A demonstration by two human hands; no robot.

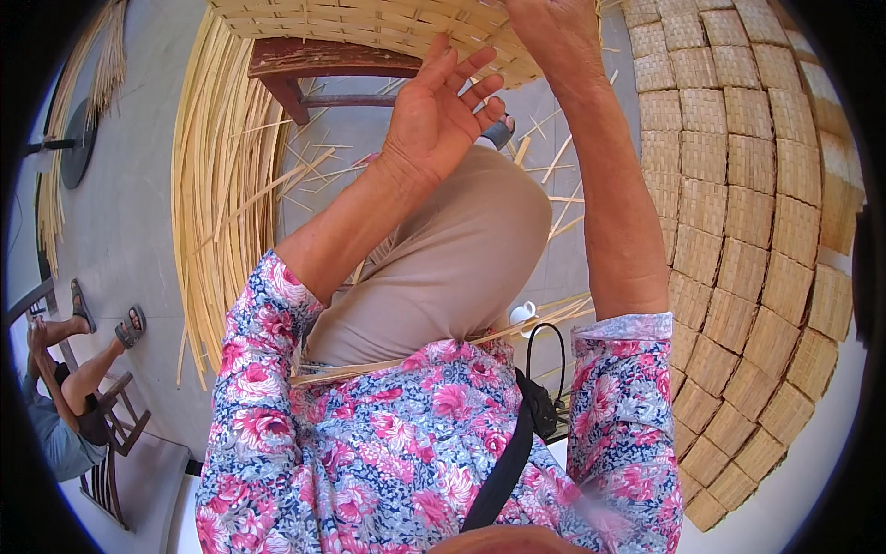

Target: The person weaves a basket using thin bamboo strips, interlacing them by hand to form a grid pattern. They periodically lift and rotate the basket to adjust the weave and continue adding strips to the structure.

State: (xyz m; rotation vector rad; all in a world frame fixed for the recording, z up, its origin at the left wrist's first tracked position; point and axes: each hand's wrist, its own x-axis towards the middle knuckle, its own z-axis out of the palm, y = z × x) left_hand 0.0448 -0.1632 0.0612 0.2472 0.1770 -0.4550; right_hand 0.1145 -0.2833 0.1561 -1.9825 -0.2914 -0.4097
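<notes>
A bamboo-strip basket or panel in open weave (332,19) spans the top of the view, its upper part cut off. My left hand (446,114) is palm up below its lower edge, with several fingers spread and an empty palm. The thumb and forefinger tips overlap the weave; whether they touch it is unclear. My right hand (557,34) is at the right part of the weave. Its fingers are mostly beyond the top of the picture, so its grip is hidden. A worn dark-red wooden bench (332,59) stands under the woven piece.
Long bamboo strips (221,187) lie in a bundle at left, with loose offcuts (304,170) on the floor. Stacked woven pieces (734,228) line the right. A white cup (522,313) is beside my leg. At far left, a seated person (62,415) occupies a wooden chair (124,415).
</notes>
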